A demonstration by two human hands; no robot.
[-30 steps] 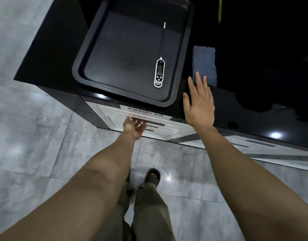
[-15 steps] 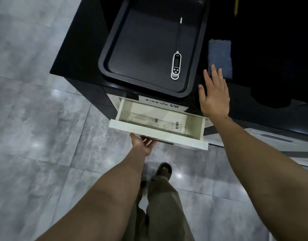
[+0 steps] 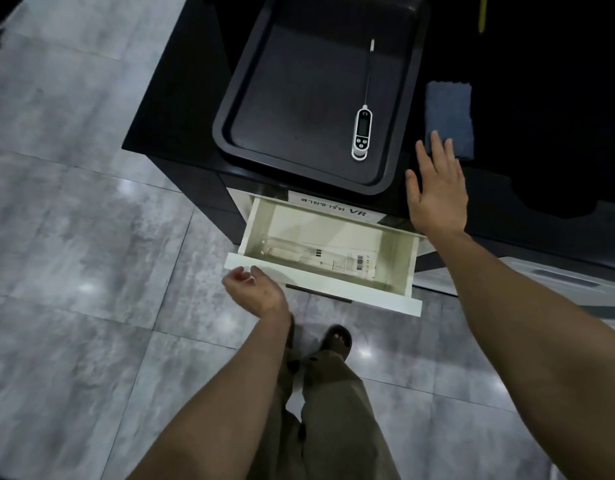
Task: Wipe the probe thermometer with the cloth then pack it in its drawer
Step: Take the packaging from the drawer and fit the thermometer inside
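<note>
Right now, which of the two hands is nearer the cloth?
The right hand: its fingertips reach the blue cloth on the counter, while the left hand hangs below the open drawer's front.

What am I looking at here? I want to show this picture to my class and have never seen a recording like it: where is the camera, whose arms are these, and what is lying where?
The camera sits on a person's head and looks down, so the arms are that person's own. No robot is involved. On a black counter lies a dark tray with a probe thermometer in it. Right of the tray lies a blue cloth. Below, a white drawer stands pulled out, with a clear packet inside. The right hand is spread flat by the cloth; the left hand hangs loosely at the drawer's front. Neither hand holds anything.
</note>
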